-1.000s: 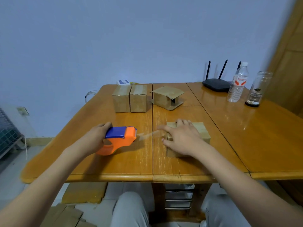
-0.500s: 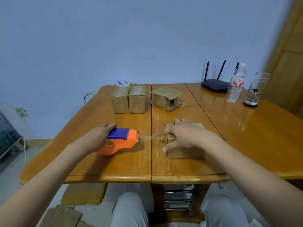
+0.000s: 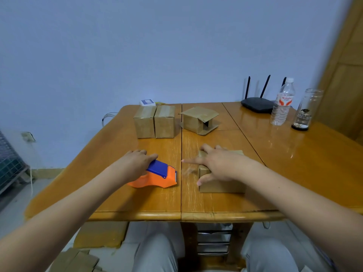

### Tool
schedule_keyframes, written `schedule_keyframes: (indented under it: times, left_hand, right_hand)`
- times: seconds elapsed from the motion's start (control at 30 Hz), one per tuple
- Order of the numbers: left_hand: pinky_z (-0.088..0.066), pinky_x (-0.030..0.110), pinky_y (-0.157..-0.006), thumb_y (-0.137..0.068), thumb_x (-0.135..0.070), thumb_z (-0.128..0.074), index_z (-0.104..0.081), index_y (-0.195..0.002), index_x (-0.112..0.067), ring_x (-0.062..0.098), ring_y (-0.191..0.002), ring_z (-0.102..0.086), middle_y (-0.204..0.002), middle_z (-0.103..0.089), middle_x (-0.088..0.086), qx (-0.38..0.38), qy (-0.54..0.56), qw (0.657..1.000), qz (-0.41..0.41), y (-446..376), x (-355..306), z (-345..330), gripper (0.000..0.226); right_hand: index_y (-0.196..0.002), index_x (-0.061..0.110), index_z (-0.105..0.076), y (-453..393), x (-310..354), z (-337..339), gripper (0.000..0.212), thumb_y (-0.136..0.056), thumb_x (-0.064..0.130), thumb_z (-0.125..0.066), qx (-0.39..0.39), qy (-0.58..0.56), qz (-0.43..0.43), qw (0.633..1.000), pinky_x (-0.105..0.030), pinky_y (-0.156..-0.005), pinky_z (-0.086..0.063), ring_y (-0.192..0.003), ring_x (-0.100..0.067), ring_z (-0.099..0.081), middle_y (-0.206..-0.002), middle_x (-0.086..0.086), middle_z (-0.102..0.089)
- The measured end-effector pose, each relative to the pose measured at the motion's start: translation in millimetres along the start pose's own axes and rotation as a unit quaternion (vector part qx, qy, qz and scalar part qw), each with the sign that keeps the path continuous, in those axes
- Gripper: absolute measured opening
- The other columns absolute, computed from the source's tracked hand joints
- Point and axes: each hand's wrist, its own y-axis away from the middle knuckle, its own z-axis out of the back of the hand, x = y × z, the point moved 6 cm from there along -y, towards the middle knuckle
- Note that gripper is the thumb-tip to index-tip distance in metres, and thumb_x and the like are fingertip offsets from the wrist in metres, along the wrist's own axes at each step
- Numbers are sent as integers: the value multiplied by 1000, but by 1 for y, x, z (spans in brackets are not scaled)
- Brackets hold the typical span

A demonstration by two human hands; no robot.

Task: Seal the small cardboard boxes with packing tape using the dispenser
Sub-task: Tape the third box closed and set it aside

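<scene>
- The left hand [image 3: 135, 165] is gripping the orange and blue tape dispenser [image 3: 157, 176], its fingers curled over the blue top, while the dispenser's orange base is sitting on the wooden table [image 3: 137, 197].
- The dispenser's toothed cutter is facing right, toward the near cardboard box [image 3: 222, 185], and standing just beside it without touching.
- The right hand [image 3: 218, 165] is lying on top of this box with fingers spread and nearly straight; the index finger is pointing left past the box edge, and the thumb is pressing on the box's left front corner.
- A faint, blurred strip of clear tape [image 3: 188, 170] is showing between the cutter and the box; whether it is attached at either end cannot be told.
- Two closed boxes [image 3: 154, 122] are standing side by side, touching, at the far side of the table.
- An open-flapped box [image 3: 198, 119] is resting just right of them.
</scene>
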Motion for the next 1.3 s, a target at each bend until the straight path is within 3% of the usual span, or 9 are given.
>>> schedule_keyframes:
  times: [0.13,0.27,0.5,0.7,0.9,0.97,1.07,1.13,1.3]
  left_hand:
    - [-40,30,-93,-99,-24,-57,-37,-136,-30,16,-107,-51,-119,-55,0,12,6,1000,4,1,0,1,42]
    - [-42,28,-82,-99,-16,-53,-37,-136,-30,18,-98,-53,-115,-54,1,31,48,998,17,3,9,0,44]
    - [-40,26,-80,-98,-21,-57,-38,-133,-30,15,-95,-50,-114,-54,0,20,39,999,4,1,0,3,41]
    - [-44,34,-99,-97,-23,-61,-36,-138,-28,20,-116,-52,-126,-55,4,9,-11,1000,-22,-11,-22,8,48]
    - [-44,35,-101,-97,-23,-61,-35,-140,-29,20,-118,-52,-127,-54,3,27,-10,999,-27,-15,-23,7,51]
    - [-43,33,-96,-97,-22,-59,-37,-137,-29,19,-113,-53,-123,-54,3,40,13,999,-21,-14,-20,8,46]
    - [-43,28,-77,-94,-7,-54,-42,-128,-27,20,-97,-56,-111,-53,2,49,83,995,2,-11,-1,14,41]
    - [-41,28,-66,-89,3,-50,-46,-120,-25,21,-87,-56,-105,-54,1,24,145,989,17,-6,18,19,42]
    - [-36,27,-59,-86,9,-44,-51,-106,-21,16,-74,-54,-89,-61,3,-26,269,962,34,5,39,33,37]
  right_hand:
    - [-149,55,-32,2,-3,5,74,-83,69,-63,18,-16,1,1000,-49,-106,-40,-131,-36,-38,-146,-5,-35]
    - [-141,42,-50,-2,1,11,66,-82,67,-66,22,-5,13,1000,-39,-96,-45,-121,-28,-42,-126,-3,-41]
    - [-131,36,-59,-7,3,11,58,-82,64,-69,15,-12,15,1000,-37,-86,-48,-103,-19,-38,-112,-1,-37]
    - [-128,33,-58,-7,3,9,53,-84,62,-67,27,-14,9,1000,-39,-89,-48,-105,-20,-37,-113,-1,-32]
    - [-134,37,-52,-9,6,9,56,-86,60,-67,50,9,2,999,-38,-91,-48,-109,-24,-43,-125,-6,-38]
    - [-143,44,-42,-9,6,8,64,-86,60,-67,57,8,1,998,-42,-96,-46,-118,-29,-44,-137,-10,-37]
    - [-152,48,-29,-5,4,8,74,-88,59,-65,38,-10,14,999,-44,-103,-41,-130,-32,-39,-143,-10,-37]
    - [-152,51,-23,-4,-2,5,79,-86,64,-64,15,-29,9,999,-47,-105,-40,-130,-33,-39,-141,-9,-38]
    - [-146,60,-25,-1,-12,-6,70,-85,73,-56,-23,-80,-3,997,-49,-108,-33,-127,-30,-38,-129,-4,-40]
